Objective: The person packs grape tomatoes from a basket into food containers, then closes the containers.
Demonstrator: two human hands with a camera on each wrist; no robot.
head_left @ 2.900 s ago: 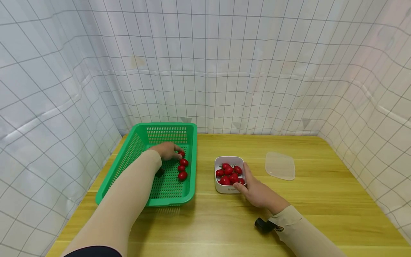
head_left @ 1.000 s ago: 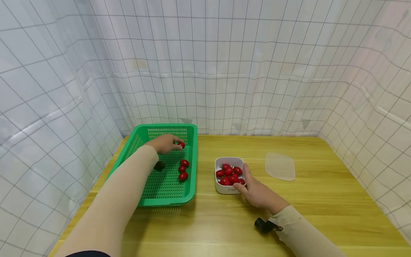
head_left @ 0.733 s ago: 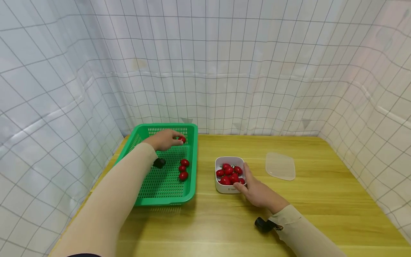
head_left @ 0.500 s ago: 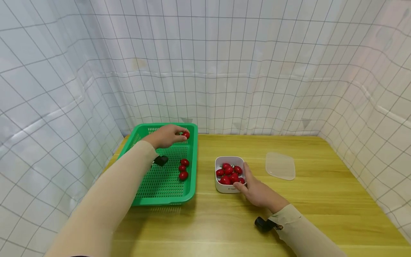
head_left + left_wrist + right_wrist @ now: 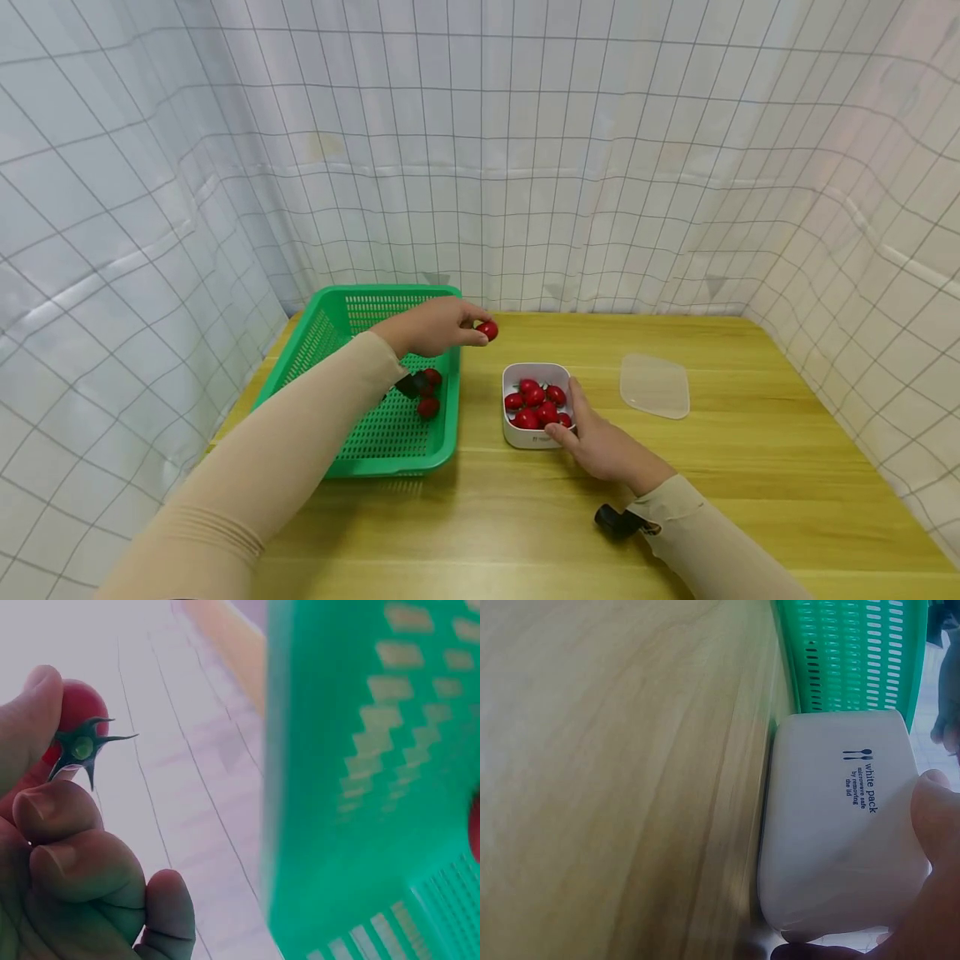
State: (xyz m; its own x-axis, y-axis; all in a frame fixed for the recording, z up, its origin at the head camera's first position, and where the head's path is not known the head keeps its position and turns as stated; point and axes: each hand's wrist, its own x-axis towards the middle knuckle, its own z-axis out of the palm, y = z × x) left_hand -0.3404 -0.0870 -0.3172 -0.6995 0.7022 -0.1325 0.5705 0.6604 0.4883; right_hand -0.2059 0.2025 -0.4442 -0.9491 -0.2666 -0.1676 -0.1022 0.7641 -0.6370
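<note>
My left hand [image 5: 438, 325] pinches a red cherry tomato [image 5: 487, 331] between thumb and fingertips, just past the right rim of the green basket [image 5: 447, 446]. Close up in the left wrist view, a green star-shaped calyx shows on the tomato [image 5: 84, 705]. My right hand [image 5: 603, 442] grips the right front corner of a white square food box [image 5: 534, 440], its thumb at the rim. Several cherry tomatoes [image 5: 533, 397] lie in that box. Inside the basket are more tomatoes [image 5: 428, 407], partly hidden by the left wrist's black camera.
A translucent lid [image 5: 654, 386] lies flat on the wooden table [image 5: 735, 467], right of the box. Behind and at both sides hangs a white grid-patterned curtain [image 5: 555, 167]. The basket's raised wall stands between its inside and the box.
My left hand has lifted one tomato from the basket and carried it up and right, past the basket's rim. My right hand has stayed at the box.
</note>
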